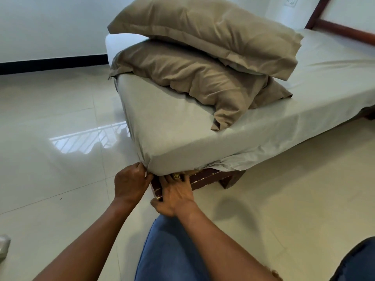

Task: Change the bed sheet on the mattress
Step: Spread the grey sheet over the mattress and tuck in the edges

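Hands [154,187] seemingly under sheet [182,138] corner

Glossy cream floor tiles [60,110] mirroring window bars, white wall [50,25] with black skirting [52,64], dark wooden bed frame [211,177], wooden headboard rail [345,30]

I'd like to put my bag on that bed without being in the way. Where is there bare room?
The sheet lies bare right of the two stacked pillows, up to the wooden headboard. A smaller strip lies in front of them. The near corner is crowded: left hand and right hand work there.
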A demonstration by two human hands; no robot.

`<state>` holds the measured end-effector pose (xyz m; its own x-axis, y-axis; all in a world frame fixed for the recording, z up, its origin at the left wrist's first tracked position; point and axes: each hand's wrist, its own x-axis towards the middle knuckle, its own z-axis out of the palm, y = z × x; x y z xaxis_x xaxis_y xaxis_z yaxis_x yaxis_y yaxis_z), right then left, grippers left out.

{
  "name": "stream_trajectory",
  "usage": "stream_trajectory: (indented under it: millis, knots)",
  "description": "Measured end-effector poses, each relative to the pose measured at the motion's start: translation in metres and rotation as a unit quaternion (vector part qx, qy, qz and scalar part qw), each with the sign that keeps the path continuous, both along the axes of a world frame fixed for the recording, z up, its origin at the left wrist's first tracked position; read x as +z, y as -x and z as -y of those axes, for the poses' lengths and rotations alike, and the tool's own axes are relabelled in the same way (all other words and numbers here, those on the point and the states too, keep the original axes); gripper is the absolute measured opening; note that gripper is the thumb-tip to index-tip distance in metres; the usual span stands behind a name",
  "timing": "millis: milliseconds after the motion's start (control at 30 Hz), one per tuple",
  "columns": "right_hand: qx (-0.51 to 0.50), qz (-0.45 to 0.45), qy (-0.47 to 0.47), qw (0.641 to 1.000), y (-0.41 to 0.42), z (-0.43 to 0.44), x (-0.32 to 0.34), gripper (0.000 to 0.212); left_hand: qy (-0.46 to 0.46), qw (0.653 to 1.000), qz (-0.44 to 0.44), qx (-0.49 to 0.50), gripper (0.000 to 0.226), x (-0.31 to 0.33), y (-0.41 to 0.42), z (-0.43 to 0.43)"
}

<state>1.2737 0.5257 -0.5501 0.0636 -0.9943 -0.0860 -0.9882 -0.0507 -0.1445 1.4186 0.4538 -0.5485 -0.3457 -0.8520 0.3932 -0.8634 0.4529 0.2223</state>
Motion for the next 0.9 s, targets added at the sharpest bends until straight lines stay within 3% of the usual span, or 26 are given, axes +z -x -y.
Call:
stream_trajectory:
  millis: [133, 267, 333, 467, 567, 633, 667, 733, 800, 867, 900]
  knots:
    - [0.004, -0.019, -0.019, 1.0, -0.005, -0.009, 0.012, 0.071, 0.0, 0.996, -0.069, 0.052, 0.028, -0.002, 0.005, -0.011]
    - [0.045, 0.012, 0.048, 0.998, 0.019, -0.029, 0.024, 0.041, -0.048, 0.986, -0.115, 0.111, 0.032, -0.007, 0.0, -0.006]
    - [0.045, -0.002, 0.052, 0.998, 0.024, -0.026, 0.023, 0.042, -0.045, 0.986, -0.117, 0.106, 0.032, -0.005, -0.001, 0.001]
    - [0.046, -0.005, -0.03, 0.999, 0.016, -0.013, 0.018, 0.056, -0.022, 0.989, -0.114, 0.086, 0.022, 0.007, 0.001, 0.008]
    - [0.075, 0.028, -0.004, 0.997, 0.029, -0.024, 0.021, 0.046, -0.103, 0.97, -0.204, 0.087, 0.021, 0.008, 0.003, -0.009]
    - [0.07, 0.053, 0.038, 0.995, 0.052, -0.031, 0.027, 0.039, -0.23, 0.903, -0.343, 0.12, 0.031, 0.008, 0.001, -0.024]
    - [0.052, 0.063, 0.059, 0.995, 0.066, -0.034, 0.03, 0.04, -0.308, 0.834, -0.441, 0.125, 0.034, 0.012, 0.002, -0.029]
    - [0.006, 0.089, 0.094, 0.992, 0.096, -0.038, 0.037, 0.043, -0.431, 0.638, -0.629, 0.107, 0.023, 0.025, 0.008, -0.033]
    - [-0.025, 0.099, 0.114, 0.988, 0.122, -0.041, 0.042, 0.043, -0.47, 0.486, -0.731, 0.089, 0.023, 0.037, 0.012, -0.028]
    - [-0.043, 0.093, 0.124, 0.987, 0.137, -0.039, 0.047, 0.04, -0.48, 0.396, -0.779, 0.08, 0.05, 0.044, 0.013, -0.018]
    - [-0.049, 0.085, 0.122, 0.988, 0.143, -0.038, 0.048, 0.037, -0.483, 0.377, -0.786, 0.084, 0.065, 0.044, 0.014, -0.015]
